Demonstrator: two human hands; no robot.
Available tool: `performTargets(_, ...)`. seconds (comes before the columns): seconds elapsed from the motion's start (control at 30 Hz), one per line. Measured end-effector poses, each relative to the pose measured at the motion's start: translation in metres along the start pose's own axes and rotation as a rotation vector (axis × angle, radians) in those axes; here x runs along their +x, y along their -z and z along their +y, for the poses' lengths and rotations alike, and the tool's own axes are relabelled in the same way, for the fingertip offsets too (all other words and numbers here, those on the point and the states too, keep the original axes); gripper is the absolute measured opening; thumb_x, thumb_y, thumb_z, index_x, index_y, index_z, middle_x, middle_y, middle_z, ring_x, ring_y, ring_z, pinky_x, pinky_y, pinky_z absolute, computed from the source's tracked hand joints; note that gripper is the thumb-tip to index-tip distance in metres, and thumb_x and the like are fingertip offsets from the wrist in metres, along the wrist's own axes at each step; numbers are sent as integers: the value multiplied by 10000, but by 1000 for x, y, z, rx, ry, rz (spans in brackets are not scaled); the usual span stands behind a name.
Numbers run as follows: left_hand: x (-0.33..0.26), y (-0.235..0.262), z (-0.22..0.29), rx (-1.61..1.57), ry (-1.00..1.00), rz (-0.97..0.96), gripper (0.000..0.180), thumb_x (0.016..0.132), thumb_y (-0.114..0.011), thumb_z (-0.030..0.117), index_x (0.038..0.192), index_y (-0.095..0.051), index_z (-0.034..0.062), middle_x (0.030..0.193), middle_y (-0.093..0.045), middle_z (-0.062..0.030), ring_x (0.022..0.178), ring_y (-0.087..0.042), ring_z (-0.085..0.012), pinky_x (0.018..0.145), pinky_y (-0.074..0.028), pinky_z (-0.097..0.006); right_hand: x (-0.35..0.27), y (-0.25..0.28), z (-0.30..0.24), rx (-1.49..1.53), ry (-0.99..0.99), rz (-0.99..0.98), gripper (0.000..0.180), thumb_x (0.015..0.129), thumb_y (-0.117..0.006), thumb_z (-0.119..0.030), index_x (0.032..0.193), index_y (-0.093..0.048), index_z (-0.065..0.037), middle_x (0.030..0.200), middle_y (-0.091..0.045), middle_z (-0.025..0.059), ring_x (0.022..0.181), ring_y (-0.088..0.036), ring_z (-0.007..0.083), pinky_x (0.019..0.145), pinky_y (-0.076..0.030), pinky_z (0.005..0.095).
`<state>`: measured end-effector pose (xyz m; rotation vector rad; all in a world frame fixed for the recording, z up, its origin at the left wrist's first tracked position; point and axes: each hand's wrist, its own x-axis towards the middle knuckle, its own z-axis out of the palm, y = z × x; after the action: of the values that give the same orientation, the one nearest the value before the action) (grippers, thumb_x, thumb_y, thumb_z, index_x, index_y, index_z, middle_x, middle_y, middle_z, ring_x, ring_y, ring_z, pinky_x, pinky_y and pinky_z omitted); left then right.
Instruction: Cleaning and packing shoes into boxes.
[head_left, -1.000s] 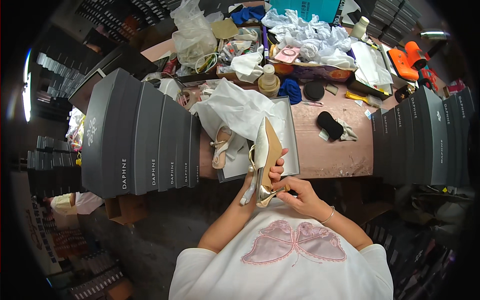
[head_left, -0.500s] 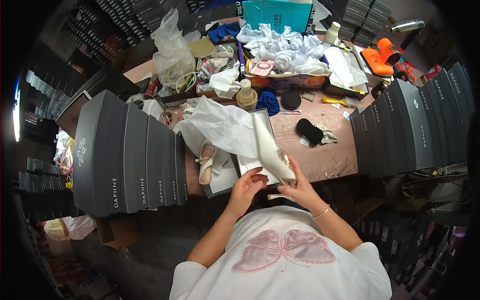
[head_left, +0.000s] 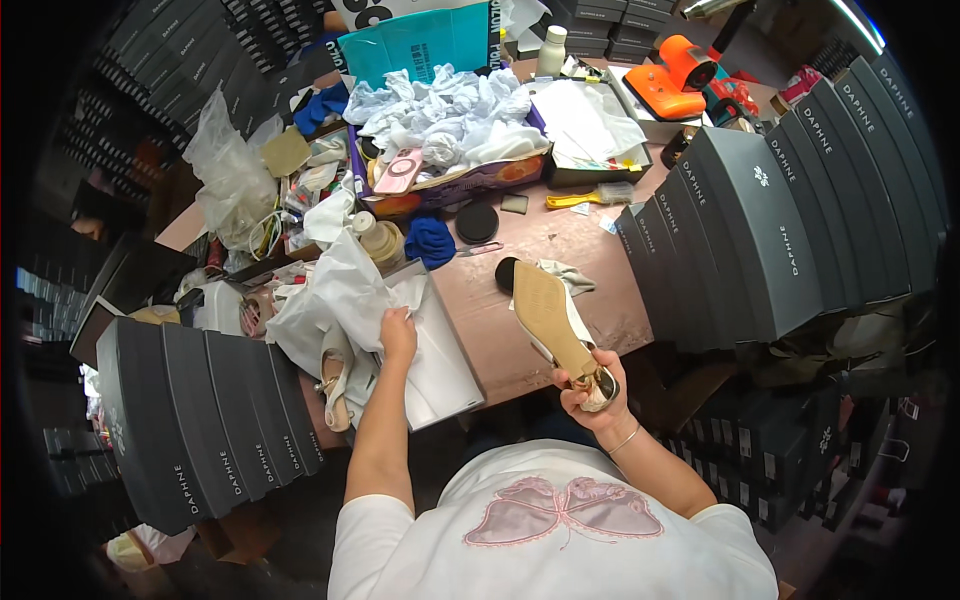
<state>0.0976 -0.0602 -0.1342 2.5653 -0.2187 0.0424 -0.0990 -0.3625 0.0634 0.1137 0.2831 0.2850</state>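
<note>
A person in a white top with a pink butterfly design [head_left: 563,512] works at a pink desk [head_left: 520,352], a white shoe [head_left: 548,310] with a tan sole raised above the near edge. The right hand [head_left: 600,395] keeps its grip wrapped around the shoe's golden heel end, sole facing the camera and toe pointing away from the wearer. The left hand [head_left: 398,335] reaches over a shallow box [head_left: 445,375], its fingers against white tissue paper [head_left: 345,285]; whether that grip pinches the sheet, one cannot tell. A second shoe [head_left: 335,385] lies at the left side of the box, partly under the paper. Behind the raised shoe's toe are a black pad [head_left: 506,272] and a pale cloth [head_left: 570,276]. Farther back sit a blue cloth [head_left: 430,242], a round black item [head_left: 477,222] and a yellow-handled brush [head_left: 590,196]. Rows of dark gray boxes [head_left: 745,225] flank the workspace on both sides.
</note>
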Motion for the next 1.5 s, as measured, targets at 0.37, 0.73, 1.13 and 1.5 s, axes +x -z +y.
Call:
performTargets(0.37, -38, 102, 70, -1273, 506, -90, 292, 932, -568, 262, 852, -658, -4, 817, -651, -21, 742, -590, -109, 643, -456, -290, 17, -8, 2, -398, -222, 7, 485, 820, -572, -283, 1164, -518, 55, 864, -588, 191, 758, -604, 235, 590, -508, 307)
performTargets(0.73, -100, 150, 129, -720, 89, 364, 191, 887, -635, 116, 1017, -668, -21, 818, -628, -27, 689, -521, -94, 641, -423, -225, 47, -25, 63, -914, -575, -1, 328, 862, -537, -221, 1082, -527, 22, 817, -615, 118, 666, -600, 160, 552, -494, 268)
performTargets(1.13, -126, 179, 205, -599, -489, 272, 299, 774, -626, -23, 1063, -669, 37, 750, -585, -93, 584, -542, -218, 530, -422, -317, 85, 0, 99, -345, -15, 208, 374, 962, -472, -253, 1255, -470, -20, 1155, -584, 115, 1044, -599, 230, 860, -533, 357)
performTargets(1.5, -147, 117, 255, -545, -1062, -436, 496, 712, -666, 92, 1200, -590, 49, 808, -567, -79, 675, -557, -263, 590, -472, -352, 58, 44, 0, -781, 12, 224, 408, 926, -513, -187, 1277, -430, 4, 1218, -517, 154, 1157, -493, 257, 982, -409, 336)
